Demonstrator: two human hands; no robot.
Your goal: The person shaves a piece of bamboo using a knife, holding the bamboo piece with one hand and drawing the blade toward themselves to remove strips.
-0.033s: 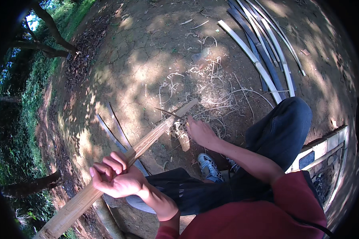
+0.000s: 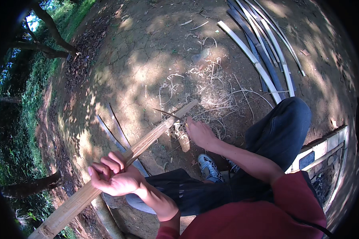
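A long, pale split bamboo piece slants from the lower left up to the middle, its upper stretch lighter and shaved. Over its lower half, my left hand is turned palm up with fingers curled in against the bamboo; how far they wrap round it is partly hidden. In my right hand is the handle of a knife, closed in the fingers near the bamboo's far end. Its thin dark blade lies across the bamboo, tip pointing left.
Curly shavings litter the ground ahead. Long strips are heaped at the far right, and two thin strips lie at the left, partly under the bamboo. My bent knee rises at right, beside a low frame-like structure.
My left hand has shifted slightly to the left. The bamboo's lower end shows a small leftward shift, and the knife blade has tilted a little. Both hands keep their hold.
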